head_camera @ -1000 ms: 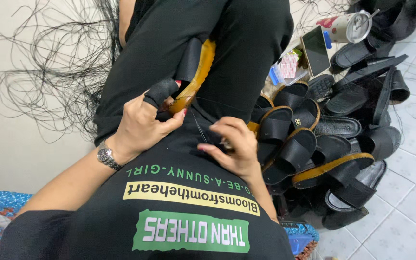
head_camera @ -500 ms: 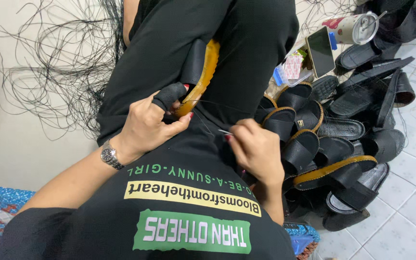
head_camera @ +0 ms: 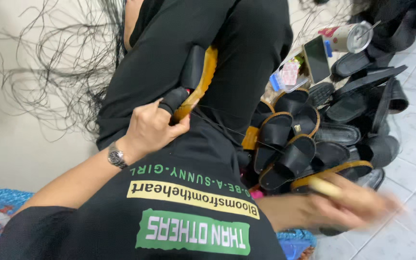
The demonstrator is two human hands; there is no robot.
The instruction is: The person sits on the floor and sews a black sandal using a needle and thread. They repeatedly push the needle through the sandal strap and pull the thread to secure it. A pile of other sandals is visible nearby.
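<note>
The left hand point(head_camera: 152, 127) pinches the sandal point(head_camera: 196, 79) shut against the lap; the right hand point(head_camera: 347, 204), blurred and apparently closed, draws thread point(head_camera: 227, 127) out sideways over the sandal pile point(head_camera: 314, 139). Best to pull evenly and keep the sandal pinned.

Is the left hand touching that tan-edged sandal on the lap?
Touching. The head view shows the left hand gripping the sandal, its covered finger pressed on the tan sole edge.
</note>
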